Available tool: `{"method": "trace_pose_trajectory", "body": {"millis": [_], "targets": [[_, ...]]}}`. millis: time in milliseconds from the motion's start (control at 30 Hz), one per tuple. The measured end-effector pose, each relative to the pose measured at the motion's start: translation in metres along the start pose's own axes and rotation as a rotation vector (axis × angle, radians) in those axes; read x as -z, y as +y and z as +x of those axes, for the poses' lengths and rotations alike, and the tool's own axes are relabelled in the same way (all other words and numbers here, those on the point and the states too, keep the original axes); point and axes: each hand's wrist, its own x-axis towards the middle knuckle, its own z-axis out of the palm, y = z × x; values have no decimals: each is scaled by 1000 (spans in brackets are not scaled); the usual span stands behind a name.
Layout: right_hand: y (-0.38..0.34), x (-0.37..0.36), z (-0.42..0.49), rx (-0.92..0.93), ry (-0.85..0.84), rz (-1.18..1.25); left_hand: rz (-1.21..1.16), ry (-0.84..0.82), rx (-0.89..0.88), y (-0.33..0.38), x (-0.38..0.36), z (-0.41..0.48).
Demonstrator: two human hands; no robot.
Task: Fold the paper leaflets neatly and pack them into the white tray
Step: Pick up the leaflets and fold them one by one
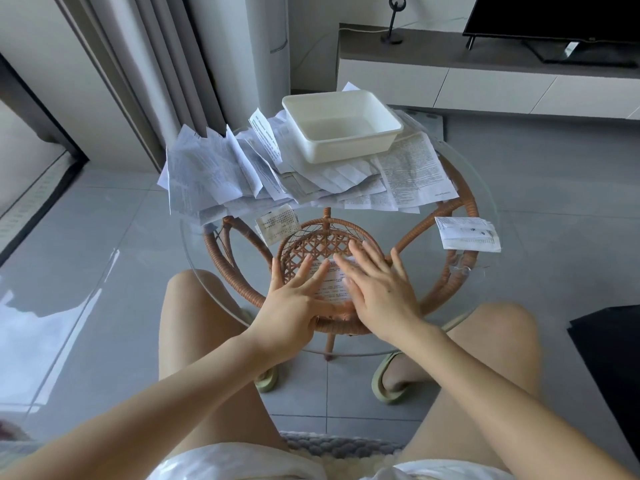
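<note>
Pressing the leaflet (333,287), fingers (364,257) (left hand (298,308), right hand (378,293)) cover it.

Round glass tabletop (408,223) on rattan frame (462,268). Far side: heap of unfolded leaflets (242,174). 1 folded leaflet (278,223) left of centre, 1 folded stack (465,233) at right rim, 1 flat leaflet (334,282) at near edge.

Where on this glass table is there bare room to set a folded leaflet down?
Bare glass lies between the left hand and the near-left rim, and between the right hand and the folded leaflet at the right edge. The far half is crowded: the leaflet pile lies there under the white tray.
</note>
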Motion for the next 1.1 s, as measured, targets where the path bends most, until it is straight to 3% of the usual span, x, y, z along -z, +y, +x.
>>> {"method": "trace_pose_trajectory", "body": {"millis": [533,667,800,967,1100], "targets": [[34,3,-7,156,-110,11,-17,133,-102,-41,12,-34],[33,14,-13,179,-141,-18,88,157,-177,-37,26,-25],[27,21,-29,210,-126,-141,44,202,-137,-22,26,-15],[21,30,-57,330,-92,-244,36,131,-158,-3,12,-14],[15,24,-71,421,14,-303,187,65,-204,15,2,-25]]}}
